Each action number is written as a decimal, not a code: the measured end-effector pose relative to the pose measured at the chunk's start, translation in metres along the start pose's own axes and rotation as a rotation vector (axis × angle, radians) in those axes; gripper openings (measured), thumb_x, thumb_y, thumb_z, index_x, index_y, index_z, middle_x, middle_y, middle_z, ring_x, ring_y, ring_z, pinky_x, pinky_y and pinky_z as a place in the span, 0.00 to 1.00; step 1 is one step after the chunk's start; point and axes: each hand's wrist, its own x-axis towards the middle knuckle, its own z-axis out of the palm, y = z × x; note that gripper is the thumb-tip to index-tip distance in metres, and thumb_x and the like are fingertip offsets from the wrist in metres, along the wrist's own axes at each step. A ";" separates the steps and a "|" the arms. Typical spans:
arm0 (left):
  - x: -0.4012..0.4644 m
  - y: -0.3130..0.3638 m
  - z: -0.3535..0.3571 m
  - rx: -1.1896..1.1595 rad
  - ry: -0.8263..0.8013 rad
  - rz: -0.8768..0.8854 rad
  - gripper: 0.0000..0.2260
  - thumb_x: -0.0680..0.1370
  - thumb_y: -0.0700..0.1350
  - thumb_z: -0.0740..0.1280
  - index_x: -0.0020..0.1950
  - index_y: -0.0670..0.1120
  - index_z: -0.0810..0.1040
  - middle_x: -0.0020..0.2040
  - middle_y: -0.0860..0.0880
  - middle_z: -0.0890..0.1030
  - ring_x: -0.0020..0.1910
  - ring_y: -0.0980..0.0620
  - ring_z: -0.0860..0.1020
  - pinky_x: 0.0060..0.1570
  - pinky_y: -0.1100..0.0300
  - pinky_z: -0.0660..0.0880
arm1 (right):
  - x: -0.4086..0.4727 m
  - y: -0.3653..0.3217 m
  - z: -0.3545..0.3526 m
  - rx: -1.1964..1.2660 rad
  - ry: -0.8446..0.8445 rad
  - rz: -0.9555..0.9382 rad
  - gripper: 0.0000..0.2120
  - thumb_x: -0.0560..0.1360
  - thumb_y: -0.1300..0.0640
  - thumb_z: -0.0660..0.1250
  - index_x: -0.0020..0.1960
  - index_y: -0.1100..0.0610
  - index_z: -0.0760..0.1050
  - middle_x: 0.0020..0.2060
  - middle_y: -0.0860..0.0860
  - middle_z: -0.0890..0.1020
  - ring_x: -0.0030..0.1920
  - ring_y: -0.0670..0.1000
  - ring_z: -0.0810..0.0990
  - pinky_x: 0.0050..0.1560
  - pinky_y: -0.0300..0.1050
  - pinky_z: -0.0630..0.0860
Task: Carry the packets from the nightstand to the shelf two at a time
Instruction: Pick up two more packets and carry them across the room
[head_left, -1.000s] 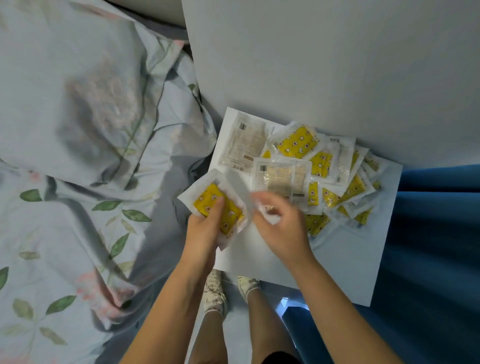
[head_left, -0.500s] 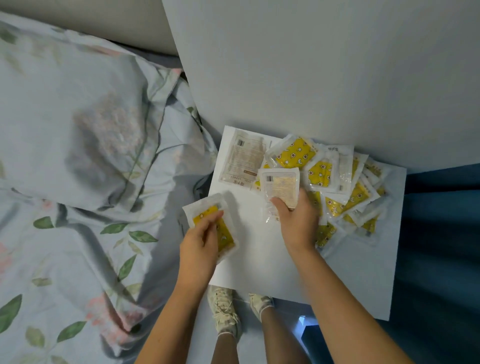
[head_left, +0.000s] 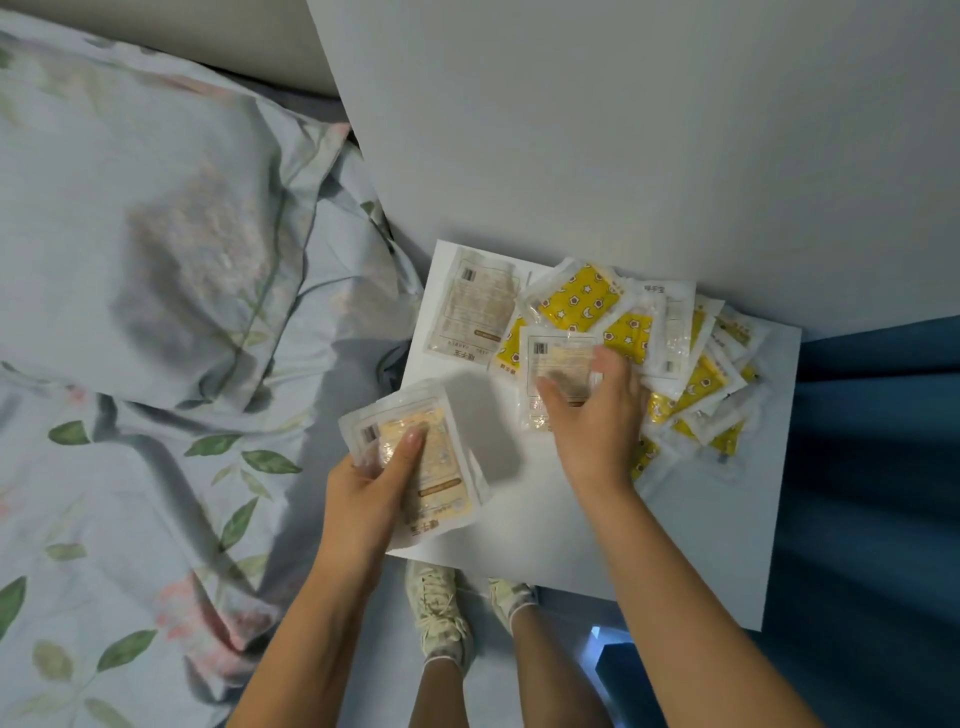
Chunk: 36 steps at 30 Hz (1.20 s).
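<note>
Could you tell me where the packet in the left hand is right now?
The packet is in the left hand, label side up, over the nightstand's near-left corner beside the bed.

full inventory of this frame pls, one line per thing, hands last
held packet: one, pale printed side up, in the left hand at the nightstand's near left edge
second packet: one, pale printed side up, under the right hand's fingers on the pile
packet pile: too overlapped to count, yellow and clear, back of the nightstand by the wall
nightstand: one, white
pillow: one, pale floral, left
bedding: pale with green leaves, lower left
curtain: blue, right
shoes: two, pale, on the floor
left hand: grips the held packet
right hand: fingers curled on the second packet
</note>
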 end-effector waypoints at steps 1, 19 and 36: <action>0.000 0.000 -0.003 -0.007 0.006 0.005 0.08 0.75 0.48 0.69 0.44 0.45 0.84 0.40 0.44 0.86 0.37 0.50 0.84 0.35 0.60 0.80 | 0.010 0.005 0.005 -0.123 0.018 0.077 0.37 0.69 0.44 0.74 0.70 0.60 0.66 0.65 0.56 0.72 0.67 0.59 0.68 0.66 0.53 0.67; -0.001 0.002 -0.004 -0.071 0.047 -0.037 0.09 0.76 0.47 0.68 0.49 0.43 0.83 0.44 0.44 0.86 0.40 0.49 0.85 0.44 0.55 0.81 | 0.083 -0.034 0.019 0.380 0.121 0.266 0.17 0.73 0.50 0.71 0.56 0.60 0.79 0.55 0.57 0.83 0.57 0.56 0.81 0.58 0.51 0.77; 0.003 0.024 0.005 -0.117 0.019 0.042 0.11 0.71 0.51 0.69 0.47 0.45 0.84 0.43 0.45 0.86 0.40 0.49 0.85 0.40 0.55 0.82 | 0.102 -0.045 0.046 -0.355 0.146 0.237 0.23 0.76 0.48 0.68 0.65 0.60 0.72 0.66 0.57 0.71 0.67 0.61 0.68 0.66 0.52 0.65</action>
